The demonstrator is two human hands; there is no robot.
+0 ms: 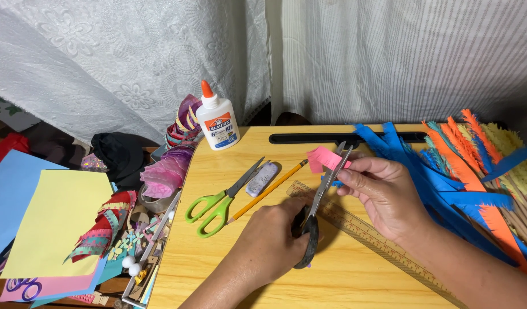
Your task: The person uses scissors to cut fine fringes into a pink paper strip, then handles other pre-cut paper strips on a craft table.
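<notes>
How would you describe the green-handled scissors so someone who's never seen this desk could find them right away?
Start at the light wooden table and find the white glue bottle with the orange cap at its back edge. In front of it lie the green-handled scissors, shut, beside a yellow pencil. Unlike the black-handled scissors in the left hand, these lie untouched.

Illumination is bright and even, from above. The hands cast soft, short shadows on the wooden table (218, 269). Mild glare marks the glue bottle (218, 121). Focus is sharp overall; slight wide-angle distortion stretches the frame edges.
</notes>
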